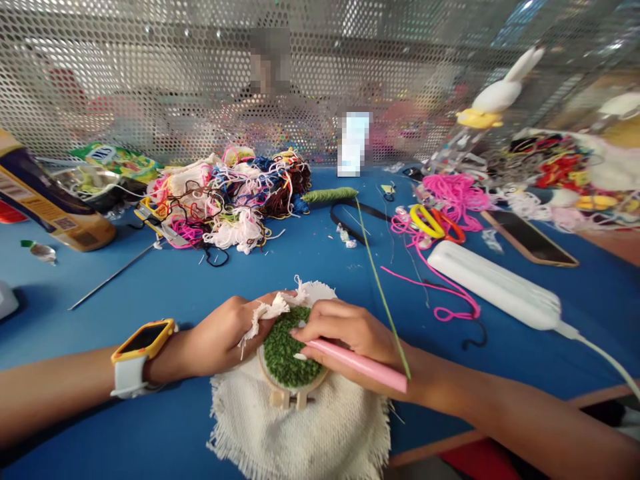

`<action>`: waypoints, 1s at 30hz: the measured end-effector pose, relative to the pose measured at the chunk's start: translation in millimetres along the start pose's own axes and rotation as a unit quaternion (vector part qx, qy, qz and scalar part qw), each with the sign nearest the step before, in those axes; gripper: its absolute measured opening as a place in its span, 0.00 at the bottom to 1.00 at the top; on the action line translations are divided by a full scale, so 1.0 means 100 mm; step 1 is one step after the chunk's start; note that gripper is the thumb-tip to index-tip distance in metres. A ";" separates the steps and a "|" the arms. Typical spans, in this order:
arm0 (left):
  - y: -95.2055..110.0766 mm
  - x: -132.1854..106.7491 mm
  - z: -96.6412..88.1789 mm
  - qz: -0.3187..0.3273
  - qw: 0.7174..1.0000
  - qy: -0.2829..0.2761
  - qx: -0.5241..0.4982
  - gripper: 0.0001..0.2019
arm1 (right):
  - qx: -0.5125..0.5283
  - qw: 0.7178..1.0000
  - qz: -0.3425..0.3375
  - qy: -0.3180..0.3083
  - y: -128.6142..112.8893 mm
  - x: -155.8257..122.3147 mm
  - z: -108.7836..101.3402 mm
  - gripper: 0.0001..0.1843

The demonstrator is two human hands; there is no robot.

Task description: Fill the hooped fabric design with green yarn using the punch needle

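Observation:
A small wooden embroidery hoop [290, 393] lies on the blue table [200, 280], stretched over cream fabric [310, 433] and filled with green looped yarn [285, 350]. My left hand [220, 343], with a yellow watch on the wrist, grips the hoop's left edge and bunched fabric. My right hand [345, 333] is closed on a pink punch needle [355, 363] with its tip in the green patch. Green yarn [380, 293] runs from the needle's back end up to a green skein [330, 195].
A tangled pile of coloured threads [225, 200] lies at the back left, beside a yellow-and-dark bottle [50, 207] and a metal rod [113, 277]. To the right lie a white power bank [495, 287], a phone [530, 239], pink yarn [450, 193] and scissors. A perforated metal screen stands behind.

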State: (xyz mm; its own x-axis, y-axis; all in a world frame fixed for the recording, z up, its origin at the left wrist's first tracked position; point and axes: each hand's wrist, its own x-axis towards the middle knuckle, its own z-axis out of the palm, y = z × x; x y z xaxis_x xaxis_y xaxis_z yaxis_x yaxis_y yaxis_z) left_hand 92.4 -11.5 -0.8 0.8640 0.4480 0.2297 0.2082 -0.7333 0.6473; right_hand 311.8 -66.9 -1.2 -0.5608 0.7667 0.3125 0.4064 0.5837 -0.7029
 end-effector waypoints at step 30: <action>-0.05 0.03 0.02 0.001 0.996 0.081 0.032 0.10 | 0.153 0.966 0.196 0.069 -0.09 -0.03 -0.08 0.10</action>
State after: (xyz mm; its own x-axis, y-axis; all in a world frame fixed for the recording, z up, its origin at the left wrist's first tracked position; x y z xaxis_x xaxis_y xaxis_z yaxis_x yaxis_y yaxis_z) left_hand 94.5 -7.8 -4.6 0.7796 0.5203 0.3487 0.2410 -0.7631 0.5997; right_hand 315.5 -72.3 9.0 -0.2969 0.9535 0.0519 0.3228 0.1514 -0.9343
